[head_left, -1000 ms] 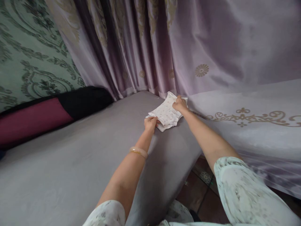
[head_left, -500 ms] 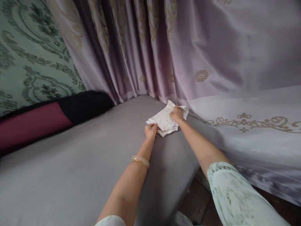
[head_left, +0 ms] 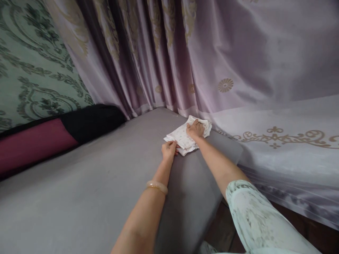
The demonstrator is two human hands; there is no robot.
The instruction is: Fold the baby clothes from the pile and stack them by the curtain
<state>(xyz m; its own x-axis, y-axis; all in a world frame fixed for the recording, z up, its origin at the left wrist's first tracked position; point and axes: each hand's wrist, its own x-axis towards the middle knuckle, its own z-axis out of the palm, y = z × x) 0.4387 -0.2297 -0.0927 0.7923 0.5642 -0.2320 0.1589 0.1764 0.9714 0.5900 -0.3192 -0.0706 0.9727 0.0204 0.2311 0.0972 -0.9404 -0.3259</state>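
Observation:
A small stack of folded white cloth [head_left: 180,135] with a faint pattern lies near the far corner of the grey mattress [head_left: 106,183]. My left hand [head_left: 169,150] pinches the near-left edge of the cloth between thumb and fingers; a pale bangle is on that wrist. Flat on top of the stack, toward its right side, rests my right hand [head_left: 195,129], with its fingers spread and the thumb apart. The cloth beneath the right palm is hidden.
Behind the mattress hang purple curtains [head_left: 225,53] with gold motifs, reaching down its right side. A black and maroon bolster [head_left: 34,144] lies along the patterned green wall [head_left: 39,63]. Brown floor tiles [head_left: 221,225] show at the lower right.
My right hand has shifted slightly left on the cloth and flattened, its fingers now spread. The cloth's top lies flatter. My left hand stays at the edge. The view has shifted slightly.

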